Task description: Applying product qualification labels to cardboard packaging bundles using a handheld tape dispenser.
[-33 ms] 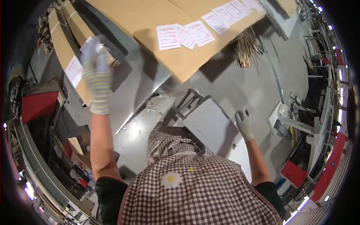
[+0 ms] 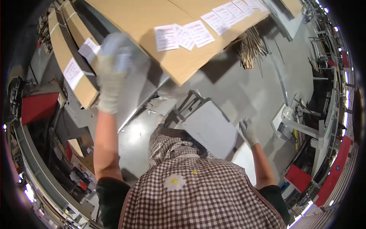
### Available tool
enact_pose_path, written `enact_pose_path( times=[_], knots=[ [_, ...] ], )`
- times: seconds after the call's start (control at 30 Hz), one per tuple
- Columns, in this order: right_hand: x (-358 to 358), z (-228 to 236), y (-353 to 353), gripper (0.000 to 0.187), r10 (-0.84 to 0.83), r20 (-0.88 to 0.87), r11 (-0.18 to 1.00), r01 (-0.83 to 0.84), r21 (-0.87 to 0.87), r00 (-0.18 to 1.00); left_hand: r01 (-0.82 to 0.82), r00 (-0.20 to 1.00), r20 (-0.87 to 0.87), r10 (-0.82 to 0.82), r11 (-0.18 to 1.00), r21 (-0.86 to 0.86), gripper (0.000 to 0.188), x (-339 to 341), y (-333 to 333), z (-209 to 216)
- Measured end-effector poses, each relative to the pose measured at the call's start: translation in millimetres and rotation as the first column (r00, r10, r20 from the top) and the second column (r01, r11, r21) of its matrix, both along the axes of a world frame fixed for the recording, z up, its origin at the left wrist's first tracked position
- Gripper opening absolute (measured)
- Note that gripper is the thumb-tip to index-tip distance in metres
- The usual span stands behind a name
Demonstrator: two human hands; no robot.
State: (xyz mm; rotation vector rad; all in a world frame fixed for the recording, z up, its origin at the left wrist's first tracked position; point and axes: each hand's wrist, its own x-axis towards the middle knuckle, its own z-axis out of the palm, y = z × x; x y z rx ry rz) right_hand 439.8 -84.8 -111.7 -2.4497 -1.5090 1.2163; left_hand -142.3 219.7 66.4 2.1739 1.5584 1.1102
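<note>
My left hand (image 2: 111, 74), in a striped work glove, is over the grey table edge beside two strapped bundles of flat cardboard. Motion smears its fingers, so what they hold, if anything, cannot be made out. A white printed label (image 2: 73, 73) lies on the outer bundle (image 2: 57, 40), another label (image 2: 89, 49) on the inner bundle (image 2: 78, 23). My right hand (image 2: 249, 132), also gloved, hangs low at my right by a grey-topped stool (image 2: 209, 124). Its fingers are stretched out, with nothing seen in them.
A large brown cardboard sheet (image 2: 175, 63) juts toward me from the far side, bearing a row of white labels (image 2: 166, 37). Cardboard strips (image 2: 249, 45) hang out under its right edge. Machine frames with red panels (image 2: 40, 107) flank both sides. A metal stand (image 2: 284, 118) is at right.
My left hand has moved right, away from the bundles, uncovering the label on the inner one. The large cardboard sheet and its labels have shifted slightly left. My right hand stays low.
</note>
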Motion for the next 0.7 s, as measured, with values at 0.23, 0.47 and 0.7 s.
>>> enact_pose_path(
  times=[0.23, 0.47, 0.7],
  knots=[
    [-9.9, 0.6, -34.2, 0.070, -0.005, -0.160, 0.949, -0.046, -0.313, 0.987, -0.172, 0.797, -0.603, 0.037, 0.971, -0.168, 0.058, 34.1, -0.9, -86.8],
    [-33.1, 42.3, 30.9, 0.055, 0.000, 0.039, 0.989, 0.006, -0.147, 0.999, -0.481, 0.866, 0.043, 0.498, 0.854, -0.200, 0.066, 69.8, -44.7, -113.5],
    [-259.2, 61.7, 167.1, 0.033, -0.108, -0.863, 0.622, 0.711, 0.328, 0.493, 0.052, 0.088, 0.712, 0.697, 0.711, -0.702, 0.058, 70.9, -34.8, -146.8]
  ],
)
